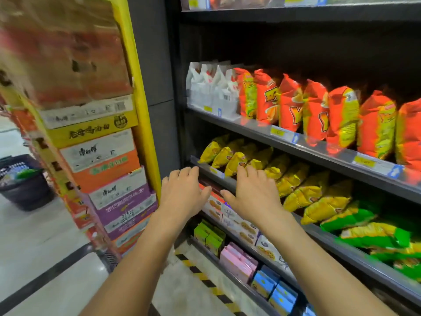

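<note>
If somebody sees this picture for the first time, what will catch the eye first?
First, the two bare hands in the middle: the left hand and the right hand reach, fingers spread, toward the row of yellow snack bags on a dark shelf. Above them stands a row of bright orange-red bags. On the left rises a tall stack of printed cartons.

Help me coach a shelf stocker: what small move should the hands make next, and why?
Probably reach a little further and close on the leftmost yellow bags. The left hand and right hand are both open, hold nothing, and point at that row's left end.
</note>
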Action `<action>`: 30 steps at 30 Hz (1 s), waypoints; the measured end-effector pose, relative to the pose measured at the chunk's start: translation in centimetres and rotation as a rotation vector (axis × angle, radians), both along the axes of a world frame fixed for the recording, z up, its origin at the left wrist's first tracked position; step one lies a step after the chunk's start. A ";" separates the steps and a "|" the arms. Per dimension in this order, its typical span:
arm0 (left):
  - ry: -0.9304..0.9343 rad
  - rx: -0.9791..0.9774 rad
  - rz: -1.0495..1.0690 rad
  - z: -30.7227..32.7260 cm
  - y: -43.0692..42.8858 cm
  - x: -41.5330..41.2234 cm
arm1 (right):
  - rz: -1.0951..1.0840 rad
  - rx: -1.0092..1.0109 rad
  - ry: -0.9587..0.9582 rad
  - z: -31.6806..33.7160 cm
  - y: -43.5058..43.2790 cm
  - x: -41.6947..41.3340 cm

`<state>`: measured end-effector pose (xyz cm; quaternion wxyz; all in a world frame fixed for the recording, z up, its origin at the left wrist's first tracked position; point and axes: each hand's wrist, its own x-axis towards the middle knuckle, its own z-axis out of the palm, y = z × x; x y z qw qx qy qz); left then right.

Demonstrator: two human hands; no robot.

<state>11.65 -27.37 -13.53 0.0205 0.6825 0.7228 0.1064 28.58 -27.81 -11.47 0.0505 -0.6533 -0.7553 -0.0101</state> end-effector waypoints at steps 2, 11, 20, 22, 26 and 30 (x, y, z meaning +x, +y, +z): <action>-0.013 -0.006 0.008 -0.5 2.3 -0.6 | 0.007 -0.006 -0.001 -0.5 2.3 -0.8; 0.012 -0.062 -0.017 -2.0 13.9 -2.1 | 0.008 -0.033 0.024 -3.2 14.1 -2.9; 0.035 -0.086 -0.092 -4.9 23.4 -4.0 | 0.007 -0.054 -0.027 -6.2 22.9 -5.5; 0.039 -0.091 -0.125 -5.9 25.3 -4.4 | -0.003 -0.057 -0.038 -6.9 24.5 -5.9; 0.012 -0.076 -0.208 -8.6 29.4 -5.5 | -0.028 -0.009 -0.035 -8.8 27.3 -6.6; -0.011 -0.052 -0.302 -10.9 33.3 -6.3 | -0.097 -0.038 -0.042 -10.5 30.4 -7.6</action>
